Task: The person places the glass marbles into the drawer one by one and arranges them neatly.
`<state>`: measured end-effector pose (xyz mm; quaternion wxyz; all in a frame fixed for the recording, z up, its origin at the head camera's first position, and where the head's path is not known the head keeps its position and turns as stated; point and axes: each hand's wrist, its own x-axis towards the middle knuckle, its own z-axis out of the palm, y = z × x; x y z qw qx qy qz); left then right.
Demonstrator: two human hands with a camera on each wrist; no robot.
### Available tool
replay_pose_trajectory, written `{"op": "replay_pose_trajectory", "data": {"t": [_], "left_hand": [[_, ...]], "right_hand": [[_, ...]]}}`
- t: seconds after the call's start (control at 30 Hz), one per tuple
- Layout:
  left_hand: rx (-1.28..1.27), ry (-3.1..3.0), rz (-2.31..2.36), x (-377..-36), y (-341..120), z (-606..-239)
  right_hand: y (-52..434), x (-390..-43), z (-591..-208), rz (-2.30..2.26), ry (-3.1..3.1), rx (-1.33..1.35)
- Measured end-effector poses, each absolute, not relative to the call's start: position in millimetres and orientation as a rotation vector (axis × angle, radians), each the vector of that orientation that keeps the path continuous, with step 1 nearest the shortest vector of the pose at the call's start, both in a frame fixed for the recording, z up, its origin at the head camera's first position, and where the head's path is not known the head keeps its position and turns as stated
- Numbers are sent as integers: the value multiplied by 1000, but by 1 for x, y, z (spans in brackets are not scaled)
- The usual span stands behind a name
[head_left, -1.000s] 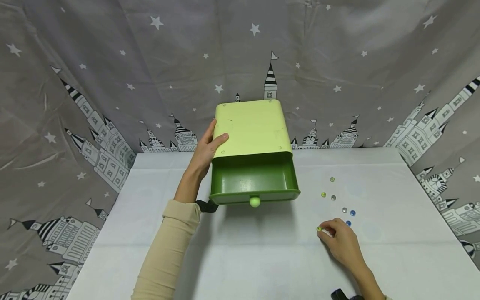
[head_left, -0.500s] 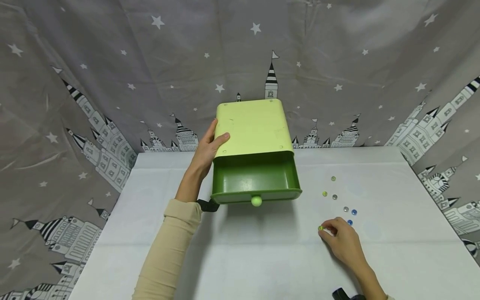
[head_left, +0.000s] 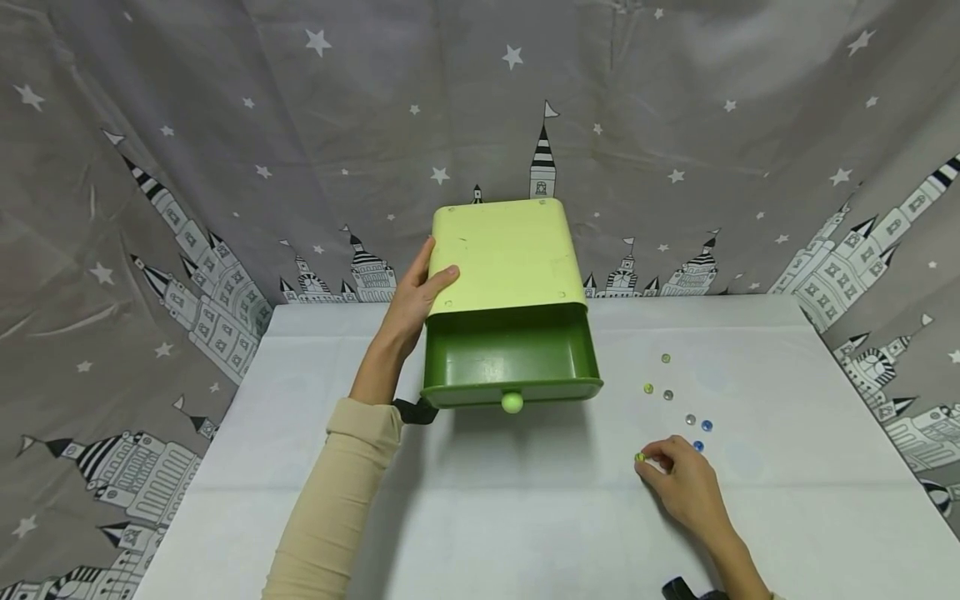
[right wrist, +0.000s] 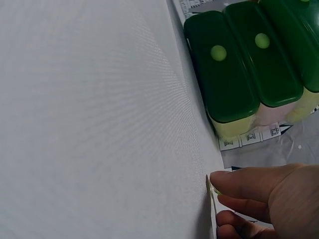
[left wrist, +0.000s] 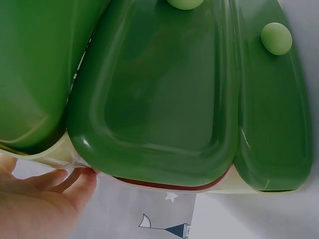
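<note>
Your left hand (head_left: 407,308) grips the box (head_left: 506,254) at the centre of the head view, thumb on its lime top and fingers along its left side. The top drawer (head_left: 510,354) is pulled out toward the bottom of the frame, with a round knob (head_left: 512,402) at the middle of its front. In your left wrist view two drawer fronts (left wrist: 159,84) sit pushed in, to the right of that drawer.

Your right hand (head_left: 684,483), at lower right, pinches a small lime bead (head_left: 640,457) between thumb and forefinger; you cannot tell whether the bead touches the white table (head_left: 525,517). In your right wrist view the fingers mostly hide it.

Above that hand lie six loose beads: a green bead (head_left: 666,358) highest, a yellow bead (head_left: 648,388) below it, two grey beads (head_left: 668,395) and two blue beads (head_left: 707,426), the lower blue one just beside your knuckles.

A beige sleeve (head_left: 337,492) covers your left forearm. A grey curtain (head_left: 300,108) with stars and castles fills the upper frame.
</note>
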<state>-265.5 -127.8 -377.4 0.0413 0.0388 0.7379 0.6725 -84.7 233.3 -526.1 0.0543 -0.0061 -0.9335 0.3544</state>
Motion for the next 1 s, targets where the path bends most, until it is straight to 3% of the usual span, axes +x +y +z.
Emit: {"op": "replay_pose_trajectory", "data": {"t": [1.0], "left_hand": [[111, 2254, 2091, -263, -128, -378]], "right_hand": [[240, -81, -507, 1182, -2577, 27]]}}
